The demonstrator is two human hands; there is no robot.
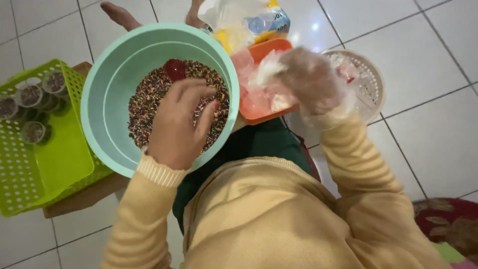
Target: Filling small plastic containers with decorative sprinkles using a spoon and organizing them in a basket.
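**Overhead: left hand scooping sprinkles from the mint bowl**

Centrally, the mint-green bowl (107,84) holds a bed of multicoloured sprinkles (149,97), lying mostly toward its near and right wall. My left hand (177,124) is lowered into them, fingers curled around a small red scoop (175,68) whose rounded end shows above the knuckles; I read this as a closed grasp on the scoop. I judge the sprinkles to be light, dry and loose, apt to roll and spill, so they are better lifted by scoop than pinched. The scoop looks stiff and light, best held by its handle.

My right hand (311,79), sheathed in a thin clear plastic glove, hovers over the orange tray (261,118) just right of the bowl, fingers bunched on a crumpled piece of clear plastic (266,67); the picture is blurred there, so the grip is probable rather than certain. The tray contains pale pink, soft-looking pieces.

Beyond it lies a round white perforated basket (371,79) with indistinct contents. Above the tray rests a clear plastic bag (244,20) of mixed packages. At far left, a lime-green mesh basket (45,169) holds several small filled cups (31,94) with clear lids.
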